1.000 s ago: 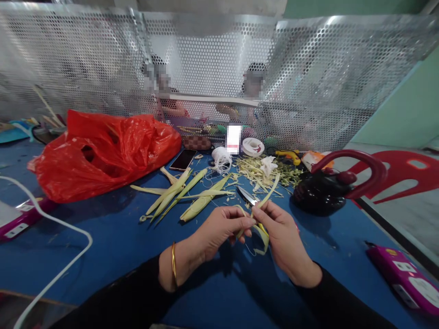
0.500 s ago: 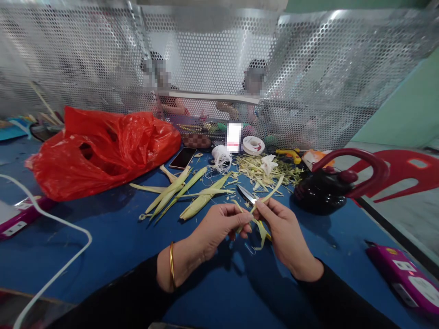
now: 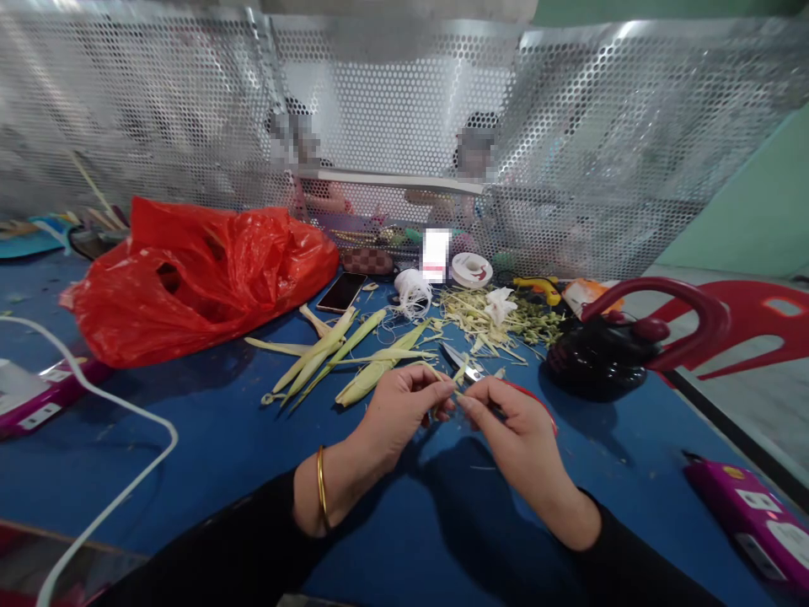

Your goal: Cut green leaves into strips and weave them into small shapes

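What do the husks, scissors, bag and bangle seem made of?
Husks: fibrous plant leaf, probably corn, matt and pale green, with lengthwise streaks.
Scissors: smooth metal blades, likely steel, as they gleam.
Bag: thin, glossy plastic, with creases and highlights.
Bangle: polished metal, bright yellow; gold or plating, the look cannot settle.

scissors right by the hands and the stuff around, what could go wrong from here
The scissors are right beside the left hand and right hand; a slip might nick a finger.
The pale husk piece in their grip looks thin, so a hard pull may tear it.
The black kettle and purple power strip share one side; any liquid, unseen here, could splash across if knocked.
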Available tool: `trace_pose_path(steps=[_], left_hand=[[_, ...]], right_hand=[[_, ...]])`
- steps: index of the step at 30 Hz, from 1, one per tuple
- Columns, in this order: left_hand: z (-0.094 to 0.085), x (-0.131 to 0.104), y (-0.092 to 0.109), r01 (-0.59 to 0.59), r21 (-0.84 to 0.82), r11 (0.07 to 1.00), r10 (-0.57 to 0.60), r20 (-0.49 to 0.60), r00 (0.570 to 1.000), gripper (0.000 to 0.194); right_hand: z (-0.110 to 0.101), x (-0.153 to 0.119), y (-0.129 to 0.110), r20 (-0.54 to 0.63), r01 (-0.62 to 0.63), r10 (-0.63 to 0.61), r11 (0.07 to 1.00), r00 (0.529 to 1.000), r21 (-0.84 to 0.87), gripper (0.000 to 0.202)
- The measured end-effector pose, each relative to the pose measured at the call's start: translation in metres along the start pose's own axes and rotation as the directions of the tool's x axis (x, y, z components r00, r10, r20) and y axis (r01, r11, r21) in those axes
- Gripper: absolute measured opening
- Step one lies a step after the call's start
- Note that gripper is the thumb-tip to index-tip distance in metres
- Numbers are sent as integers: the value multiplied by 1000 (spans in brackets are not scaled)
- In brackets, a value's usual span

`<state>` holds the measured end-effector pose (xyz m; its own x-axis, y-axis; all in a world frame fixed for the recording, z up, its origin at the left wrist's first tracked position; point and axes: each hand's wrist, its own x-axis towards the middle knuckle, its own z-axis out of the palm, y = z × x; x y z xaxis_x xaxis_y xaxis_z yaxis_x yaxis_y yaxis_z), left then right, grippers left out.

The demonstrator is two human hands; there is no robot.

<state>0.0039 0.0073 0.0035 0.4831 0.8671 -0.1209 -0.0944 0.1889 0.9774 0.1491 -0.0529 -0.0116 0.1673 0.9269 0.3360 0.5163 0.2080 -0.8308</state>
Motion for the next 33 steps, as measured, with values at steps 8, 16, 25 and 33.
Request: trace_pose_path(steps=[8, 16, 25, 33], left_hand=[[-6, 4, 1, 190, -267, 945, -188, 33, 982, 23], [-4, 4, 1, 165, -321, 933, -152, 65, 986, 22], [-3, 2, 1, 92, -340, 936, -90, 21, 996, 22], [-2, 4, -2, 70, -298, 952, -74, -3, 997, 22]], right_hand=[[-1, 0, 4, -34, 87, -93, 985, 995, -148, 16], [-4, -1, -1, -261, 243, -293, 947, 920, -208, 5], [11, -6, -1, 11, 180, -179, 982, 984, -56, 10], [15, -7, -3, 52, 110, -110, 994, 993, -12, 21]])
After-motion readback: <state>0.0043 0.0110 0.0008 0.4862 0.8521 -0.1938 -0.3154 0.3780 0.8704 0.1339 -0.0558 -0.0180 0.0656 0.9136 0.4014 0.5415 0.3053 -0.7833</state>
